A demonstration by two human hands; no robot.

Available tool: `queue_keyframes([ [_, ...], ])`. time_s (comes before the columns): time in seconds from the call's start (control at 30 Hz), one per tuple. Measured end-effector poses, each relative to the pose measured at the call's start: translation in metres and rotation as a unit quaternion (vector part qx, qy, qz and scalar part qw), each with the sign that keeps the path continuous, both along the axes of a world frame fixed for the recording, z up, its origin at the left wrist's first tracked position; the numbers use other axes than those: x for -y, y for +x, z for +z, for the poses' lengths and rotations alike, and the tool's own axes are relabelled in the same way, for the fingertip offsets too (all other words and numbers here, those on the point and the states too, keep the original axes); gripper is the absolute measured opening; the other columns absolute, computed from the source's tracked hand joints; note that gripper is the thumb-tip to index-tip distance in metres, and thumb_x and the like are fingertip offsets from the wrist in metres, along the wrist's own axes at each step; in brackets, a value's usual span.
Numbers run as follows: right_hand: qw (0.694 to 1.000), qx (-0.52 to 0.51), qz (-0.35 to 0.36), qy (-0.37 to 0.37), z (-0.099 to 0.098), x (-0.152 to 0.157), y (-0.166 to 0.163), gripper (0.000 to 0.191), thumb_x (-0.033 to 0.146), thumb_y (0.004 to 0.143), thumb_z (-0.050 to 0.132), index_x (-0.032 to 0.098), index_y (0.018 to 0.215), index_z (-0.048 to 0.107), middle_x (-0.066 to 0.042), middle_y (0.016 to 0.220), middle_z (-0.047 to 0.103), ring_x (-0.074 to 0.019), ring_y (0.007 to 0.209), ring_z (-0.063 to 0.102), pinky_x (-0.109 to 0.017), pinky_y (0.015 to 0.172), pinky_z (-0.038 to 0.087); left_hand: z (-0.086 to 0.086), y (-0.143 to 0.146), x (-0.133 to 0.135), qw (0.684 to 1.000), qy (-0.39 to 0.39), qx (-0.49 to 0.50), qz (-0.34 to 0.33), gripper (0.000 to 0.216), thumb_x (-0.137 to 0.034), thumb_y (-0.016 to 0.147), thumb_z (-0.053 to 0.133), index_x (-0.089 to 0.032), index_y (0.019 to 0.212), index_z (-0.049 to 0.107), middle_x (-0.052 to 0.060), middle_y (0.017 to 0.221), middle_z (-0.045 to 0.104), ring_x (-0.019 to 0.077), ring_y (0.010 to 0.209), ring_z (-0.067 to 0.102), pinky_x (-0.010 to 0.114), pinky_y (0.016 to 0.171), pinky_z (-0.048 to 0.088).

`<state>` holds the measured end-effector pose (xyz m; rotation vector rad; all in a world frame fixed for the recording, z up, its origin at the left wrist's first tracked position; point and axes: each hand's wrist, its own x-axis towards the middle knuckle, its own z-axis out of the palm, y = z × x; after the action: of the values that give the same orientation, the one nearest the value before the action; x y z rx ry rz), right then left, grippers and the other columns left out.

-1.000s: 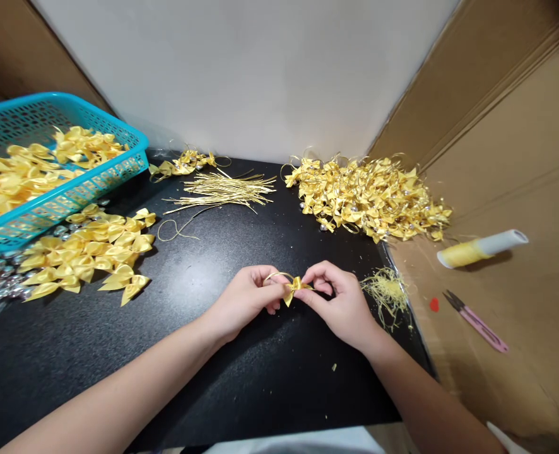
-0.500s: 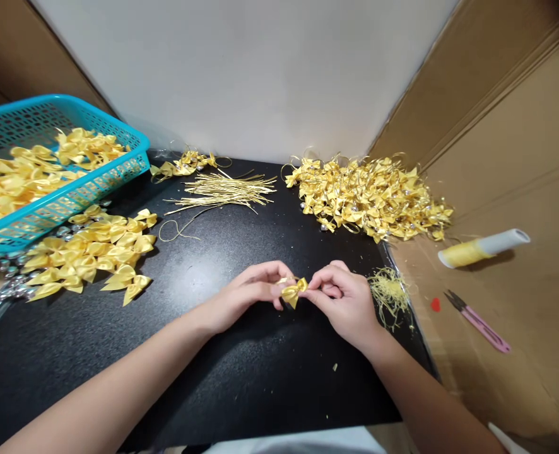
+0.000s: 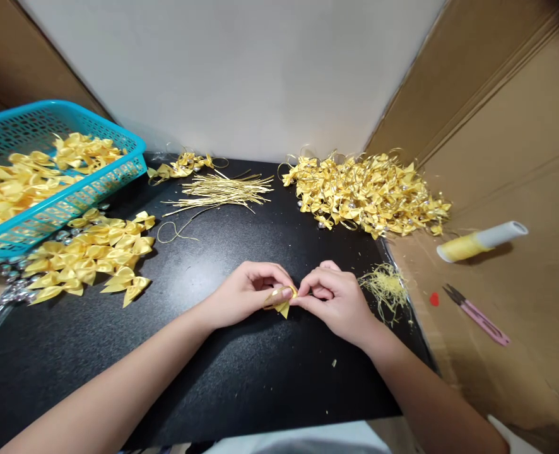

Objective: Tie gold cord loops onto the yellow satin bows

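A yellow ribbon bow (image 3: 283,309) is pinched between the thumb and fingers of my left hand (image 3: 248,291), above the middle of the black tabletop (image 3: 223,372). Part of a gold cord loop (image 3: 269,299) shows along the left thumb. My right hand (image 3: 339,301) is closed too, its thumb and forefinger together at the bow's right side. What those fingertips pinch is small and mostly hidden. Beyond my hands lies a bundle of gold cords (image 3: 227,191). Loose yellow bows (image 3: 94,252) are spread out at the left.
A turquoise basket (image 3: 140,148) of bows stands at the left, with silver bells (image 3: 5,271) beside it. Finished-looking bows with cords and bells (image 3: 364,195) are heaped at the back right. Thread scraps (image 3: 384,287), pink snips (image 3: 478,318) and a thread tube (image 3: 482,243) lie right.
The bow has turned and shifted slightly left, and my left fingers now cover more of it. My right hand has moved a little left with it. The whole view has shifted slightly.
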<state>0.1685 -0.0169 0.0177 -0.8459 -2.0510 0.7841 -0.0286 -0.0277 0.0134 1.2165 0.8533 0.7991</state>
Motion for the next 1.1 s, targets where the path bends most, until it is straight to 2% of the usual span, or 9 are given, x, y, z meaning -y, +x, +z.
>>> queue_keyframes([
  [0.13,1.000,-0.014,0.004,0.015,-0.001,0.000,0.000,0.021,0.031,0.083,0.071,0.020,0.069,0.061,0.006,0.053,0.057,-0.0086,0.050,0.047,-0.029,0.064,0.036,-0.002,0.003,0.001,0.998,-0.059,0.026,0.019,0.030,-0.041,0.075,0.074,-0.012,0.075,0.067,0.002,0.067,0.063,0.0085,0.060,0.049,0.019,0.056,0.037],
  [0.3,1.000,-0.002,0.004,0.016,0.000,-0.001,0.000,0.023,0.035,0.084,0.069,0.020,0.069,0.062,0.006,0.054,0.057,-0.0086,0.049,0.045,-0.029,0.065,0.036,-0.002,0.007,0.002,0.995,-0.094,0.027,0.029,0.030,-0.041,0.076,0.074,-0.013,0.075,0.065,-0.002,0.063,0.060,0.0064,0.057,0.045,0.018,0.056,0.034],
  [0.57,0.999,0.028,-0.008,-0.012,0.007,0.000,0.004,0.014,0.026,0.080,0.071,0.021,0.072,0.061,0.007,0.052,0.048,-0.0098,0.053,0.044,-0.028,0.066,0.038,0.002,0.007,0.002,0.995,-0.094,0.004,0.030,0.032,-0.044,0.075,0.072,-0.014,0.073,0.062,-0.003,0.060,0.056,0.0073,0.055,0.043,0.020,0.054,0.033],
  [0.73,0.996,0.026,-0.025,-0.079,0.010,-0.001,0.006,0.008,0.021,0.075,0.067,0.020,0.079,0.060,0.008,0.056,0.038,-0.0092,0.054,0.041,-0.025,0.060,0.036,0.002,0.007,0.002,0.995,-0.090,0.015,0.048,0.032,-0.043,0.073,0.074,-0.014,0.074,0.061,-0.002,0.063,0.058,0.0081,0.056,0.046,0.021,0.055,0.035],
  [0.83,0.990,0.000,-0.019,-0.139,0.009,0.000,0.004,0.009,0.018,0.075,0.064,0.020,0.082,0.058,0.009,0.056,0.037,-0.0079,0.052,0.038,-0.023,0.054,0.034,0.002,0.008,0.003,0.996,-0.072,0.007,0.060,0.031,-0.042,0.074,0.074,-0.014,0.073,0.061,-0.002,0.061,0.057,0.0080,0.056,0.047,0.021,0.054,0.037],
  [0.93,0.982,-0.050,-0.018,-0.180,0.004,0.001,0.001,0.016,0.018,0.076,0.063,0.020,0.090,0.057,0.008,0.060,0.040,-0.0085,0.054,0.041,-0.023,0.055,0.037,0.002,0.008,0.005,0.996,-0.051,0.015,0.065,0.029,-0.039,0.075,0.074,-0.013,0.075,0.061,-0.001,0.064,0.060,0.0085,0.057,0.051,0.021,0.055,0.041],
  [1.03,0.981,-0.095,-0.028,-0.169,0.001,0.003,-0.001,0.017,0.017,0.077,0.063,0.020,0.093,0.057,0.004,0.069,0.051,-0.0110,0.064,0.050,-0.026,0.063,0.045,0.002,0.009,0.007,0.997,0.012,0.015,0.077,0.024,-0.035,0.078,0.073,-0.013,0.076,0.062,0.003,0.072,0.065,0.0106,0.063,0.058,0.022,0.059,0.047],
  [1.1,0.986,-0.105,-0.046,-0.121,0.001,0.004,-0.001,0.015,0.015,0.077,0.063,0.021,0.089,0.058,0.001,0.077,0.057,-0.0135,0.073,0.056,-0.029,0.071,0.047,0.003,0.009,0.009,0.991,0.092,-0.008,0.093,0.019,-0.030,0.080,0.070,-0.013,0.077,0.063,0.005,0.078,0.068,0.0124,0.068,0.062,0.023,0.061,0.051],
])
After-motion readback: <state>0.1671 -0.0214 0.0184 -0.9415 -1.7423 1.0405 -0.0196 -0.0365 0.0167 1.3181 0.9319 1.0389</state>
